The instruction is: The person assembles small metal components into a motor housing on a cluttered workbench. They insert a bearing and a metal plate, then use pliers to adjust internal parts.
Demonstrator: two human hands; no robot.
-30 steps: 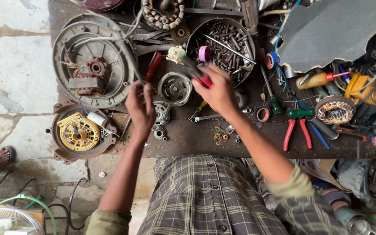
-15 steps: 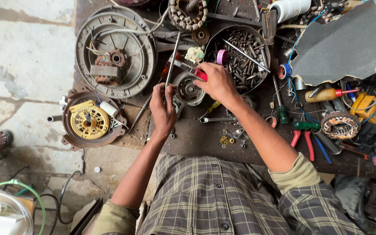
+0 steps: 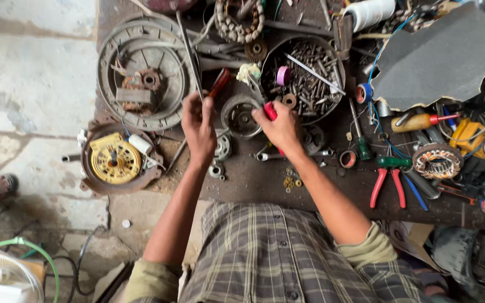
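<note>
Just left of the round pan of screws [image 3: 304, 84], my two hands work over a small round metal housing [image 3: 240, 116] that sits on the dark workbench [image 3: 321, 185]. My left hand [image 3: 198, 124] is on the far side of the housing from the pan, fingers curled narrow around a long thin metal rod [image 3: 189, 50] that runs up and away from me across the big grey wheel-shaped cover [image 3: 141, 73]. My right hand [image 3: 279, 126] lies between the housing and the pan, just below the pan's rim, fingers pinched shut on a red-handled tool [image 3: 270, 110] whose tip points toward the housing; whether the tip touches it, I cannot tell. A second red-handled screwdriver [image 3: 219, 82] lies just left of the pan, above the housing. Right of the pan, well apart from my hands, rest red-handled pliers [image 3: 387, 185] and a copper-wound stator ring [image 3: 437, 160]. Far left of the pan, past the grey cover, sits a rusty motor plate with a yellow disc [image 3: 113, 160]. Below the pan, near my right wrist, a few small brass washers [image 3: 292, 181] are scattered.
</note>
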